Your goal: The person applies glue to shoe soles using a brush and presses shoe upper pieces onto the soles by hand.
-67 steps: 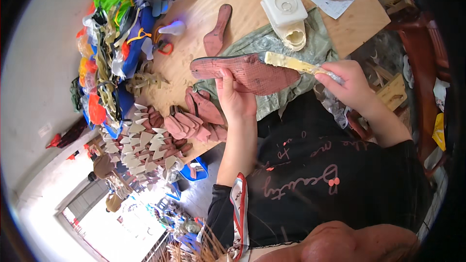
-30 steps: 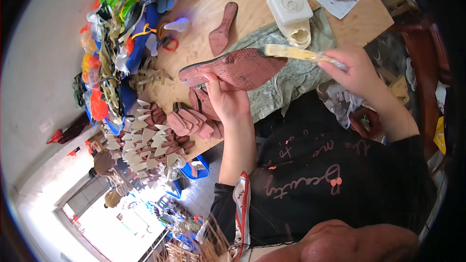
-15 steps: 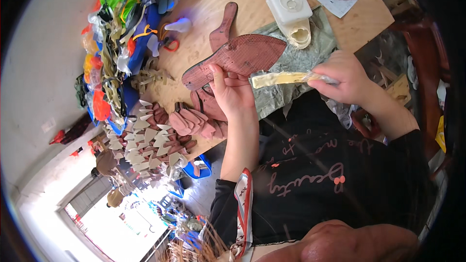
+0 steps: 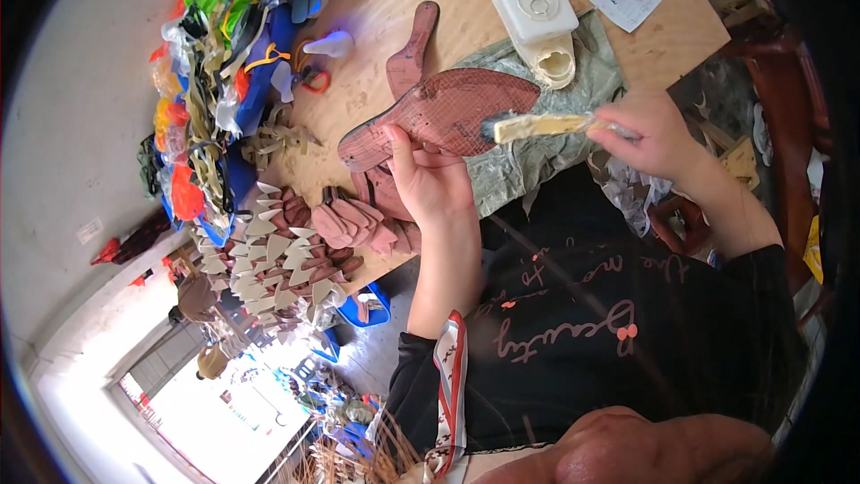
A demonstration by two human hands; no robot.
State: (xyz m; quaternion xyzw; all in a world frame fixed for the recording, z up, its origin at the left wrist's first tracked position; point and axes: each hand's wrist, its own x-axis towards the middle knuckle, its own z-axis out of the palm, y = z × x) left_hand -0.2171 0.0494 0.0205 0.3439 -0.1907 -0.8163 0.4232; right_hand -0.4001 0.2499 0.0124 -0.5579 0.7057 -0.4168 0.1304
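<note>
Two hands work over the round wooden table (image 4: pixel 376 27): the left hand (image 4: pixel 436 181) grips the flat reddish-brown textured shoe sole (image 4: pixel 448 112) from beneath, and the right hand (image 4: pixel 658 136) is closed around a pale-handled flat brush (image 4: pixel 537 126) touching the sole's 3 o'clock edge. Bare wood lies open at 12 o'clock, while colourful strap heaps (image 4: pixel 224 63) crowd 9 o'clock and stacked reddish soles (image 4: pixel 358 224) line the near edge at 7 o'clock.

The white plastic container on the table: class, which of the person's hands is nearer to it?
Right. The right hand, holding a brush, is just below-right of the white plastic container; the left hand, gripping the reddish sole, sits farther down-left.
</note>
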